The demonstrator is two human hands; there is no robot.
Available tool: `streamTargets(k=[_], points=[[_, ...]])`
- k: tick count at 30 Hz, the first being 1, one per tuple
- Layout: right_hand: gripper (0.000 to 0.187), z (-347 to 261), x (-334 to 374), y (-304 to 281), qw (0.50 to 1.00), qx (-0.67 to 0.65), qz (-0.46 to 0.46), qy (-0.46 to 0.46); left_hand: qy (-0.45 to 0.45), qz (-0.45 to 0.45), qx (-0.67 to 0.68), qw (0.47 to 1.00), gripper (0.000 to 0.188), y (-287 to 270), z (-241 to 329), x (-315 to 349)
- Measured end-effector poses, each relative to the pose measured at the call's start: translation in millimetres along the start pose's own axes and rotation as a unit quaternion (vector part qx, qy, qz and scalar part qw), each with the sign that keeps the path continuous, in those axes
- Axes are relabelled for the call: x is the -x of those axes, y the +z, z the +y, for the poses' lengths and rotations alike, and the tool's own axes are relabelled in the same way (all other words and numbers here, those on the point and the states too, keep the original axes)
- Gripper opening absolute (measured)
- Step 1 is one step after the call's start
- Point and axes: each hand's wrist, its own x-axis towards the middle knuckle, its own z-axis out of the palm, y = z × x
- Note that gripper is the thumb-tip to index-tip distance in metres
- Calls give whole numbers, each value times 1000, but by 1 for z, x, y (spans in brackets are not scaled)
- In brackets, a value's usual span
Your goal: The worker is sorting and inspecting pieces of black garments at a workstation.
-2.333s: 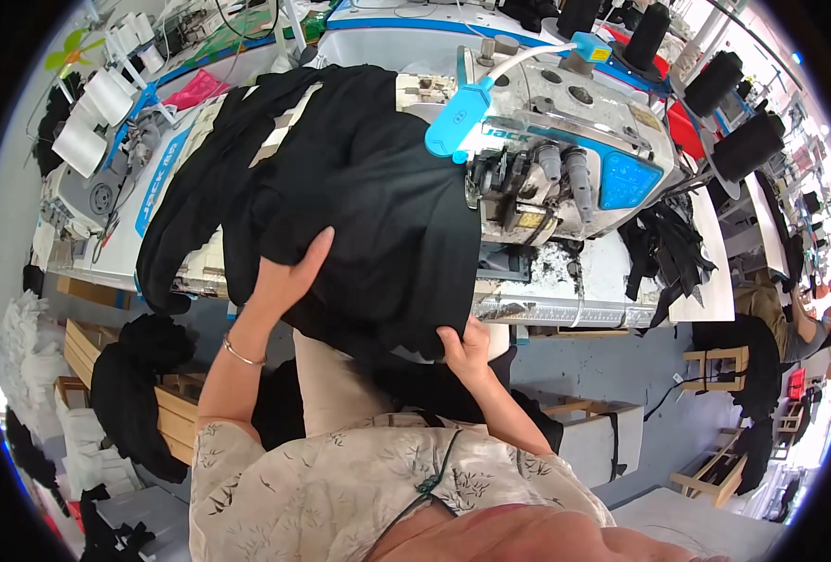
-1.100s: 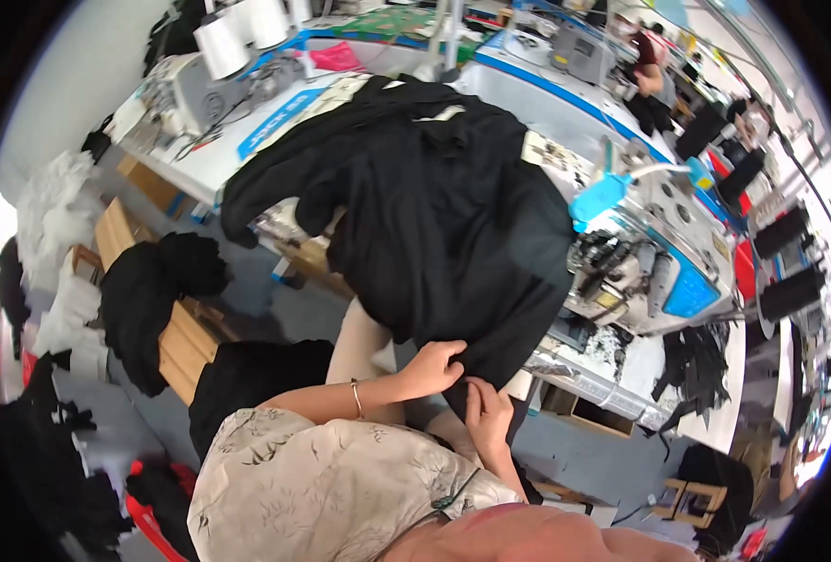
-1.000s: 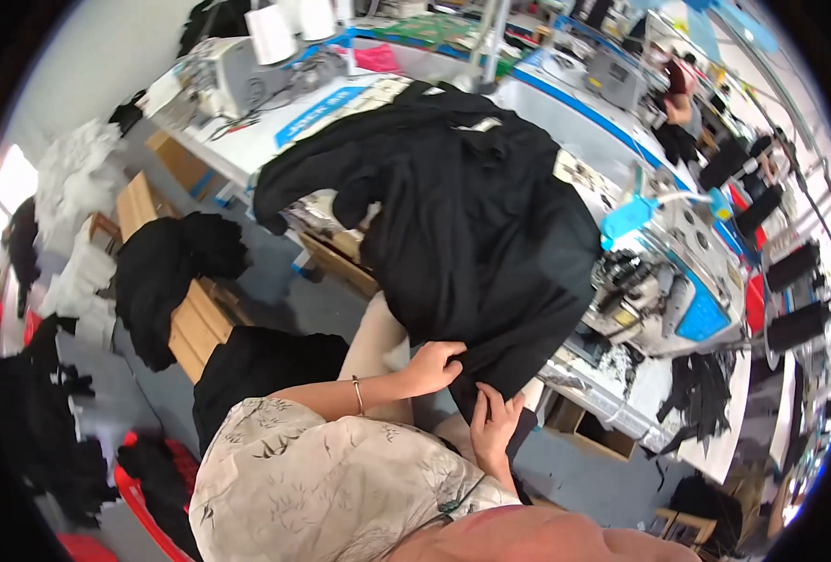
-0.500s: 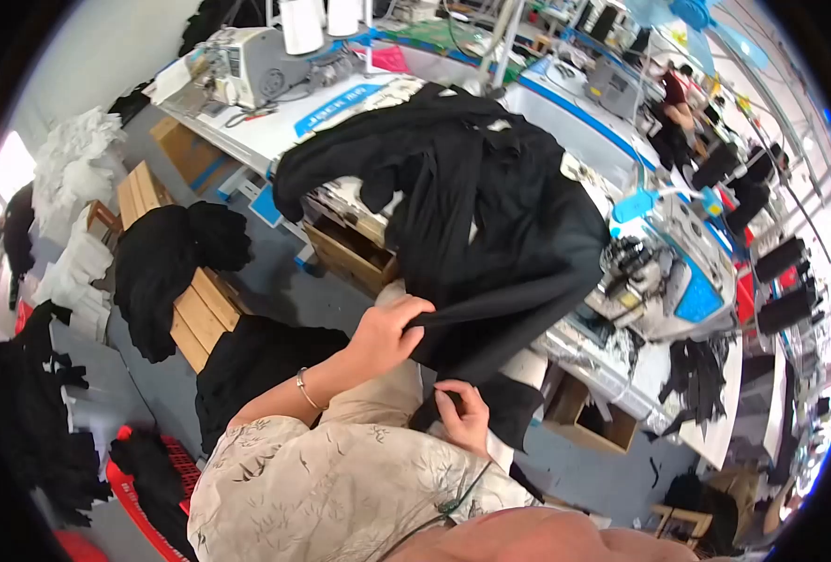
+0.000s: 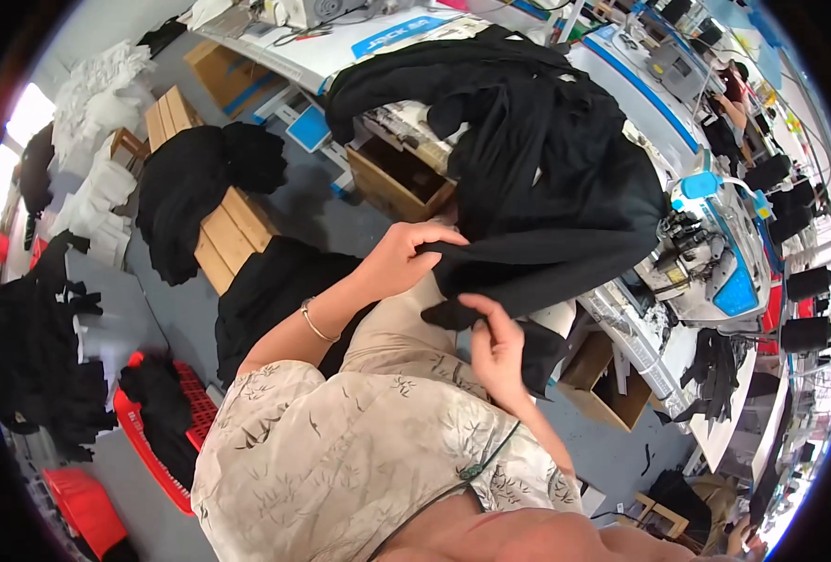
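Note:
A large black garment [image 5: 565, 159] lies heaped over the sewing table, its near edge hanging down in front of me. My left hand [image 5: 402, 262] pinches that edge between thumb and fingers. Below it, my right hand [image 5: 498, 348] has its thumb and forefinger closed on a small black cloth piece [image 5: 451, 315]; whether this piece is joined to the garment I cannot tell. To the right of the garment stands a white and blue sewing machine [image 5: 706, 245], whose needle area is close to the cloth.
Black cloth piles [image 5: 186, 192] rest on a wooden bench [image 5: 233, 234] at left. A red basket [image 5: 144, 440] with black cloth stands lower left, near white fabric [image 5: 97, 103]. Open wooden drawers [image 5: 397, 183] sit under the table. Thread cones [image 5: 806, 334] are at far right.
The view has shifted, so the table appears higher and further right. My right hand has risen closer to my left and now has a small black cloth piece in its fingers. My left keeps its pinch.

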Motion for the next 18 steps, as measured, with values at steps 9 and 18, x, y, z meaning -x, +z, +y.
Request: streamTargets(k=[9, 18], points=[[20, -44, -71, 9, 993, 33, -69, -94, -25, 73, 184, 980, 19, -21, 33, 20], [8, -59, -74, 33, 981, -187, -31, -31, 107, 152, 106, 977, 17, -13, 28, 41]])
